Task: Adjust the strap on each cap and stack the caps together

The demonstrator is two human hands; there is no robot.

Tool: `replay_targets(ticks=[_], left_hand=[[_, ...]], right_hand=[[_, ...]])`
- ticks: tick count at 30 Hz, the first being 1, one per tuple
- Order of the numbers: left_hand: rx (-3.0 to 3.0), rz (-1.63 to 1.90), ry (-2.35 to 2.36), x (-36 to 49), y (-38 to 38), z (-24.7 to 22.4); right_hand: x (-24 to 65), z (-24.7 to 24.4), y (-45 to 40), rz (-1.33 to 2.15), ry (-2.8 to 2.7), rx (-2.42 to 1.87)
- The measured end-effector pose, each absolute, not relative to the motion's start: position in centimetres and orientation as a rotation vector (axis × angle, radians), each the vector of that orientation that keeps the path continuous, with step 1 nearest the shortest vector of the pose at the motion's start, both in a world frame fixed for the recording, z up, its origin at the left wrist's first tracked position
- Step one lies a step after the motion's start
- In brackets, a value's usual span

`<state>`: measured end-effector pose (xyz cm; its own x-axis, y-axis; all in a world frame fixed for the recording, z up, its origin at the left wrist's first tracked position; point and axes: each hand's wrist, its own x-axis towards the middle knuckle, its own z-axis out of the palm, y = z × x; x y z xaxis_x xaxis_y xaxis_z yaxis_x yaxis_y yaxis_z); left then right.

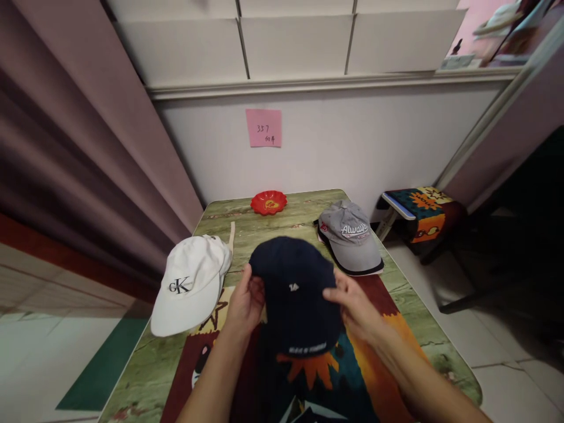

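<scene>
A dark navy cap (295, 294) with a small white emblem and white lettering along its brim is held over the middle of the table, its brim towards me. My left hand (250, 296) grips its left side, fingers curled at the edge. On the right side, my right hand (352, 299) pinches the cap between thumb and fingers. A white cap (194, 282) with black letters lies to the left on the table. To the right sits a grey cap (350, 235) with white lettering and a dark-edged brim, apparently over another item.
A red scalloped dish (269, 202) stands at the back of the green wood-patterned table (304, 205). A colourful cloth (374, 329) lies under the hands. Behind is a white wall with a pink note (264, 128); a cloth-covered stool (423, 202) stands at the right.
</scene>
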<state>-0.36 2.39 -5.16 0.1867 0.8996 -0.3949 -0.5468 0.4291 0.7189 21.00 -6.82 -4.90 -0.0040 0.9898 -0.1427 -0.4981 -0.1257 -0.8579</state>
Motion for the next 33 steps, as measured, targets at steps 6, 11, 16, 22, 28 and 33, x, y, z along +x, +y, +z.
replay_targets(ticks=[6,11,16,22,28,33], left_hand=[[0.888,0.803,0.854,0.5,1.6,-4.3],[0.891,0.655,1.067,-0.5,-0.2,-10.4],[0.815,0.754,1.055,-2.1,-0.7,-14.0],[0.838,0.732,1.063,-2.2,-0.5,-13.9],[0.816,0.754,1.052,-2.1,-0.8,-13.4],[0.813,0.779,1.034,-2.3,-1.0,-13.5]], right_hand=[[29.0,2.5,0.3,0.814,-1.039,-0.985],[36.0,1.4,4.0,0.721,-0.869,-0.857],[41.1,-7.4,3.8,0.933,-0.457,-1.23],[42.4,-13.5,3.1,0.896,-0.33,-1.374],[42.7,-13.1,4.7,0.785,-0.46,-1.405],[42.5,-13.9,4.3,0.6,-0.604,-1.635]])
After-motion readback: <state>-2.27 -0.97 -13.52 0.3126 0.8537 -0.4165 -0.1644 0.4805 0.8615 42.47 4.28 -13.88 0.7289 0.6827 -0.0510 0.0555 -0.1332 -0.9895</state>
